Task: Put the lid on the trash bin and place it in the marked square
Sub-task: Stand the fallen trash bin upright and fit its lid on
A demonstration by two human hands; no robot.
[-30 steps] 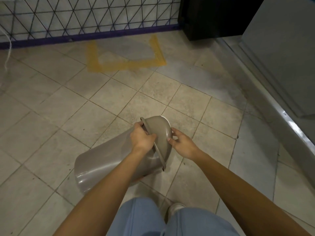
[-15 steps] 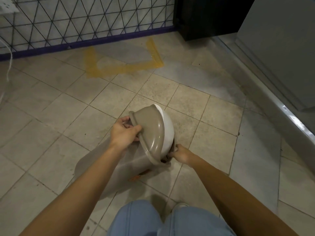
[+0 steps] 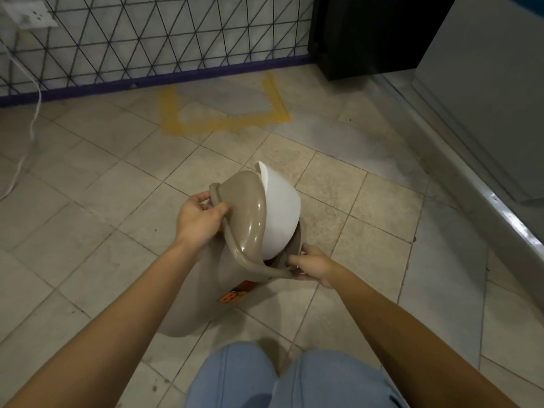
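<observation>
A taupe plastic trash bin with an orange label stands tilted on the tiled floor in front of my knees. Its taupe lid, with a white swing flap, sits askew on the bin's mouth, raised on the left side. My left hand grips the lid's upper left rim. My right hand pinches the lid's lower rim against the bin's edge. The marked square, outlined in yellow tape, lies on the floor well beyond the bin, against the far fence.
A black wire-mesh fence with a purple base runs along the far side. A white cable hangs at the left. A black cabinet stands at the back right, and a grey metal ledge lines the right.
The bin has been tipped from lying on its side towards upright. The lid has swung up and shows its white flap. My right hand has dropped to the lid's lower rim.
</observation>
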